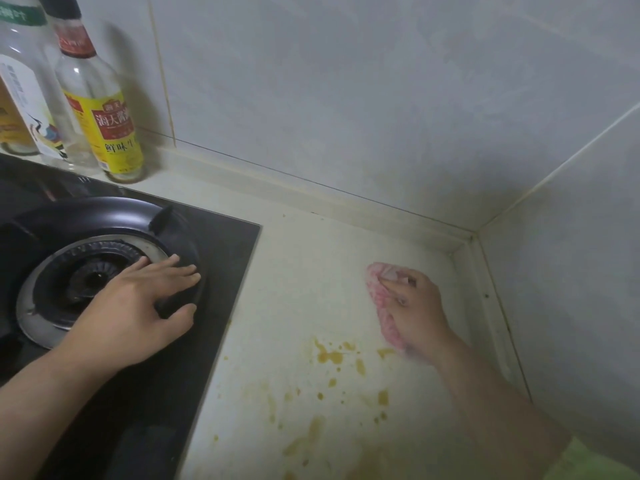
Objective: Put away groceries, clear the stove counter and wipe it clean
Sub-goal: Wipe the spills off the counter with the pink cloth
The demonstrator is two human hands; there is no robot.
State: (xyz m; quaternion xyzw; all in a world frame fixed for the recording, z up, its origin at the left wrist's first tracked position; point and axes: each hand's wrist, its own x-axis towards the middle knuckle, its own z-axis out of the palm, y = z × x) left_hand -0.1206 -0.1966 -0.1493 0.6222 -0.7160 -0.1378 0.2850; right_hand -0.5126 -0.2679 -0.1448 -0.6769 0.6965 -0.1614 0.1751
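The right hand point(415, 308) is covering most of the crumpled pink cloth point(377, 289), and the left hand point(138, 306) is hiding the near right part of the round black gas burner point(86, 275). The picture's edges are cutting off the black glass stove top point(221, 244), the clear yellow-labelled bottle point(104, 109), the taller clear white-labelled bottle point(24, 81) and a pale green sleeve point(595, 462). The labels' small print is blurring beyond reading.

Three bottles point(100, 98) point(33, 98) point(8, 128), one burner point(93, 271), one cloth point(381, 299); left hand point(138, 303), right hand point(417, 308): two.
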